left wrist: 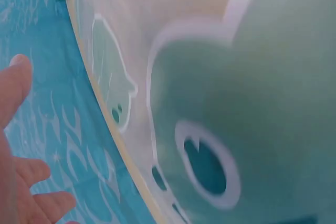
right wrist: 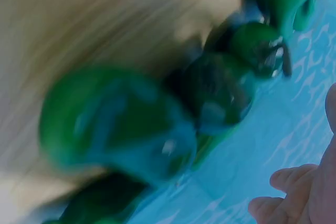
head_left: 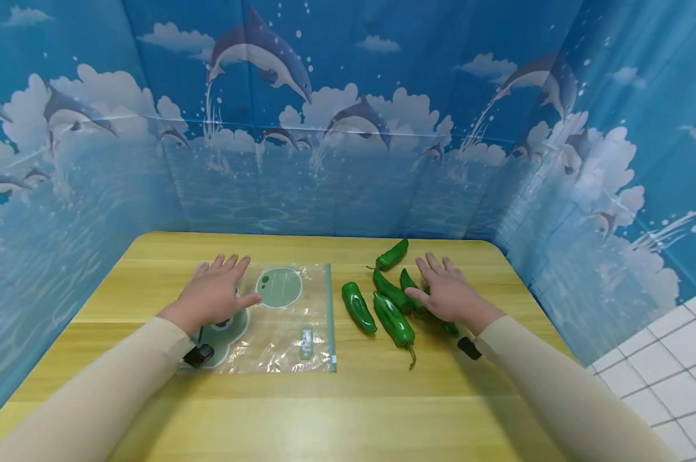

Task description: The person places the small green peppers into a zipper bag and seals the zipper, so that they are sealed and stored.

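Looking down on a yellow wood-grain tabletop (head_left: pixel 348 417), we observe the left hand (head_left: pixel 212 296) palm down over the left part of a clear zip bag (head_left: pixel 269 327); its fingers are spread and released, though we cannot tell whether they touch the plastic. The bag lies flat, bearing green printed shapes, with its blue-green closure strip (head_left: pixel 331 317) along the right edge. We find the right hand (head_left: pixel 448 294) likewise palm down, its fingers extended and grasping nothing, above the right side of a loose cluster of green peppers (head_left: pixel 392 319), some of which it partly hides; contact here we cannot determine. The cluster lies to the right of the bag, one pepper (head_left: pixel 392 255) set at the back and another (head_left: pixel 358 308) nearest the strip. Beyond the tabletop we note a blue dolphin-patterned curtain (head_left: pixel 336 186) and, at right, white tiles (head_left: pixel 671 359).
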The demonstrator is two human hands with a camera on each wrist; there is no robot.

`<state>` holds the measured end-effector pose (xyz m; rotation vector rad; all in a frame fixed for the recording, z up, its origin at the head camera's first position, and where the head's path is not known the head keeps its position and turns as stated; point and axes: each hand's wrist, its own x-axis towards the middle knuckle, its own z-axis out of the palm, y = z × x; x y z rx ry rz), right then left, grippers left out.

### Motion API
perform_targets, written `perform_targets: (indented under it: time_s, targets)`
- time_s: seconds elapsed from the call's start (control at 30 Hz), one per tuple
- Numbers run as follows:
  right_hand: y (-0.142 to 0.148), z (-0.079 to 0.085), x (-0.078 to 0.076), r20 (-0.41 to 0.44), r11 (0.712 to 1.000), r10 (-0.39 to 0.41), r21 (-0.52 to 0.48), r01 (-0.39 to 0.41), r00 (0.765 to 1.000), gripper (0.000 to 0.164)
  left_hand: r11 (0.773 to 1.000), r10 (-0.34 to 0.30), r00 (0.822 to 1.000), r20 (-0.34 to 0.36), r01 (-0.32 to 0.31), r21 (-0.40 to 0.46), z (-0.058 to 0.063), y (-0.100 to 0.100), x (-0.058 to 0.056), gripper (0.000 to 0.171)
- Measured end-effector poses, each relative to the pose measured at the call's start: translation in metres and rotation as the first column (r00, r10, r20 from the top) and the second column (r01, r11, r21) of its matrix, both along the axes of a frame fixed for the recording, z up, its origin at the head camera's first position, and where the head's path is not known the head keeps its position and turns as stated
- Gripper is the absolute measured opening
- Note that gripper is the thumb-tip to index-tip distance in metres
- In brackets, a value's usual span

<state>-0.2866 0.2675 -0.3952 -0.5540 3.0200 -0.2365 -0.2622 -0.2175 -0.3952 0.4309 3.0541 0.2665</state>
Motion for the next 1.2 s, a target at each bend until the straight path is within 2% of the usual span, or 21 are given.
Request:
perform_targets:
  time_s: [0.17, 0.4, 0.57, 0.8, 1.0, 1.2]
  targets:
    - [-0.011, -0.002, 0.003, -0.022, 0.999, 0.044, 0.015, -0.044, 0.999, 0.087, 0.999, -0.038, 0.999, -0.009, 0.038, 0.015, -0.003, 0.016, 0.005, 0.095]
    - [-0.032, -0.005, 0.01, -0.01, 0.995, 0.093, -0.018, -0.094, 0.996, 0.09, 0.994, -0.105, 0.995, 0.002, 0.105, 0.027, -0.008, 0.039, 0.015, 0.095]
    - [-0.044, -0.008, 0.017, -0.001, 0.99, 0.138, -0.04, -0.138, 0.99, 0.088, 0.989, -0.15, 0.988, 0.039, 0.15, 0.001, -0.012, 0.056, 0.023, 0.096]
    - [-0.056, -0.013, 0.027, -0.018, 0.986, 0.167, -0.025, -0.168, 0.986, 0.085, 0.979, -0.203, 0.973, 0.108, 0.204, 0.007, -0.015, 0.076, 0.033, 0.095]
    - [-0.068, -0.012, 0.038, 0.02, 0.978, 0.204, -0.041, -0.203, 0.979, 0.086, 0.967, -0.254, 0.956, 0.144, 0.255, 0.012, -0.021, 0.09, 0.035, 0.097]
    - [-0.08, -0.015, 0.05, 0.036, 0.974, 0.227, -0.032, -0.226, 0.973, 0.087, 0.957, -0.285, 0.947, 0.148, 0.29, -0.01, -0.028, 0.097, 0.032, 0.095]
